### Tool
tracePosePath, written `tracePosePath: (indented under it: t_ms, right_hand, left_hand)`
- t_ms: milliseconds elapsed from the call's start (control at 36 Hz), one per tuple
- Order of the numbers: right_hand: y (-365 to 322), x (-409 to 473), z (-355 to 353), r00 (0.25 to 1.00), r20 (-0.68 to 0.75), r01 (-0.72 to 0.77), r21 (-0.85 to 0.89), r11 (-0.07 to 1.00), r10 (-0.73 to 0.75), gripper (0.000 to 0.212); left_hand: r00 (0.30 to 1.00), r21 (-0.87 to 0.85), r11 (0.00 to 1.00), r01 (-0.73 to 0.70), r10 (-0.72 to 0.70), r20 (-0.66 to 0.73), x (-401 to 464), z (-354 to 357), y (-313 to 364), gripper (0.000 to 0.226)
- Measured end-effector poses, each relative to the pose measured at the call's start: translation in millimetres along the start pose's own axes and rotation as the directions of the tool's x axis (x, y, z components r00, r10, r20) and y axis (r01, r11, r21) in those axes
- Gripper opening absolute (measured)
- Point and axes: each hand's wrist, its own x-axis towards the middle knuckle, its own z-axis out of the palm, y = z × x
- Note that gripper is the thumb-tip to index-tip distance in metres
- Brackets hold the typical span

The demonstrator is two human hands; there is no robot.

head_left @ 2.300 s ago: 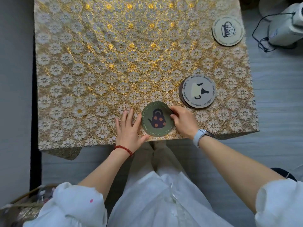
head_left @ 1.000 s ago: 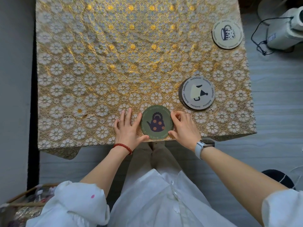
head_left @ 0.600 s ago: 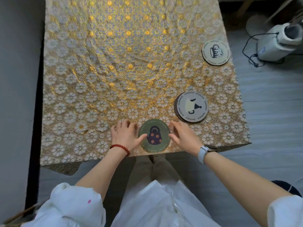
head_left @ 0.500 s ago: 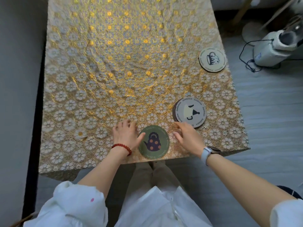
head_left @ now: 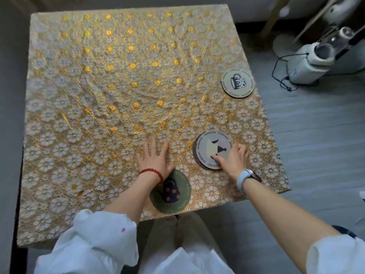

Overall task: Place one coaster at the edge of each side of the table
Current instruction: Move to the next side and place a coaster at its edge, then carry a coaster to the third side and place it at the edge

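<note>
A square table [head_left: 98, 95] under a gold floral lace cloth fills the view. A green coaster [head_left: 173, 196] with a dark teapot lies at the near edge. A cream coaster [head_left: 237, 83] with a mug picture lies at the right edge. A small stack of coasters [head_left: 212, 150], pale on top, sits toward the near right. My right hand [head_left: 234, 158] touches the stack's right rim, thumb on the top coaster and fingers curled around its edge. My left hand [head_left: 155, 157] rests flat on the cloth just beyond the green coaster, fingers spread.
A white appliance [head_left: 308, 64] with a black cord [head_left: 280, 76] stands on the grey floor right of the table. Wooden legs [head_left: 276, 14] rise at the back right. A dark gap [head_left: 18, 234] runs along the table's left side.
Both hands left the green coaster at the near edge. My right hand moved right onto the stack. My left hand slid forward onto the cloth. The view tilted up toward the far edge.
</note>
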Motion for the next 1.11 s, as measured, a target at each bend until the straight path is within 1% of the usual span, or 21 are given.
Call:
tracePosePath:
  t_ms: [83,139,222,278,306,361,444,528,611,667,722,778,833,889,944,1028,1083,1111]
  right_hand:
    - [-3.6,-3.9,-0.9,0.996,-0.086,0.021,-0.045,0.999,-0.025,0.073]
    - [-5.0,-7.7,-2.2,0.987,-0.144,0.061,-0.048,0.997,-0.067,0.06]
    - [-6.3,-12.7,-7.9,0.96,-0.225,0.18,0.052,0.982,-0.164,0.033]
    - [-11.2,-16.4,-15.6,0.938,-0.243,0.282,0.12,0.952,-0.247,0.022]
    - [-15.9,-18.5,-20.2,0.922,-0.248,0.337,0.139,0.931,-0.296,0.02]
    - [-29.7,-24.0,-30.2,0.875,-0.271,0.452,0.16,0.877,-0.402,0.023]
    - [-58.3,-35.5,-42.3,0.765,-0.302,0.624,0.131,0.77,-0.569,0.029]
    - [-93.5,-50.2,-46.9,0.691,-0.288,0.717,0.155,0.68,-0.663,0.027]
    - [-134.8,-71.5,-41.9,0.641,-0.224,0.768,0.186,0.613,-0.734,0.029]
    - [-155.0,-83.2,-37.5,0.629,-0.179,0.775,0.224,0.591,-0.756,0.031]
    - [-181.2,-101.3,-27.2,0.588,-0.173,0.804,0.233,0.547,-0.791,0.031]
    - [-209.1,-123.9,-15.0,0.538,-0.132,0.832,0.242,0.499,-0.832,0.031]
    - [-235.6,-147.1,-0.9,0.486,-0.07,0.85,0.267,0.453,-0.871,0.03]
    - [-262.3,-169.0,17.5,0.438,-0.034,0.871,0.265,0.415,-0.898,0.029]
    - [-289.8,-191.8,38.2,0.425,-0.004,0.872,0.268,0.409,-0.905,0.029]
    - [-331.8,-224.8,72.3,0.404,-0.01,0.877,0.29,0.384,-0.915,0.028]
    - [-360.3,-245.9,95.9,0.414,-0.006,0.869,0.299,0.394,-0.91,0.028]
    - [-373.8,-256.5,106.9,0.433,-0.009,0.861,0.302,0.41,-0.902,0.028]
  left_hand:
    - [1.0,0.02,1.0,0.0,0.0,0.018,0.7,-3.7,-1.8,0.085]
    - [1.0,0.021,1.0,-0.001,0.0,0.031,1.6,-6.6,-3.5,0.082]
    - [0.999,-0.03,1.0,-0.006,0.007,0.045,3.8,-12.9,-6.6,0.07]
    - [0.999,-0.101,0.995,-0.012,0.015,0.034,3.7,-19.5,-9.3,0.06]
    - [1.0,-0.139,0.99,-0.014,0.018,0.023,2.7,-23.3,-11.3,0.055]
    - [1.0,-0.215,0.977,-0.007,0.004,-0.015,-1.0,-31.8,-18.0,0.048]
    - [0.996,-0.319,0.948,0.006,-0.035,-0.085,-14.7,-45.3,-36.3,0.041]
    - [0.984,-0.357,0.934,0.012,-0.075,-0.162,-37.5,-60.5,-65.0,0.036]
    - [0.961,-0.369,0.929,0.039,-0.137,-0.242,-67.9,-72.7,-104.2,0.034]
    - [0.945,-0.374,0.927,0.043,-0.158,-0.285,-84.0,-75.3,-122.9,0.034]
    - [0.92,-0.407,0.912,0.056,-0.206,-0.334,-106.8,-77.3,-150.6,0.033]
    - [0.888,-0.448,0.891,0.069,-0.259,-0.38,-130.1,-77.0,-180.4,0.031]
    - [0.863,-0.496,0.864,0.087,-0.314,-0.396,-149.1,-73.6,-211.4,0.031]
    - [0.85,-0.547,0.828,0.122,-0.372,-0.373,-166.3,-69.0,-242.7,0.03]
    - [0.837,-0.578,0.803,0.145,-0.412,-0.362,-180.4,-62.6,-276.8,0.03]
    - [0.82,-0.585,0.795,0.16,-0.437,-0.37,-195.6,-54.3,-332.9,0.032]
    - [0.821,-0.595,0.79,0.15,-0.434,-0.37,-205.1,-52.4,-372.8,0.033]
    - [0.825,-0.598,0.789,0.144,-0.429,-0.367,-209.8,-53.2,-392.8,0.032]
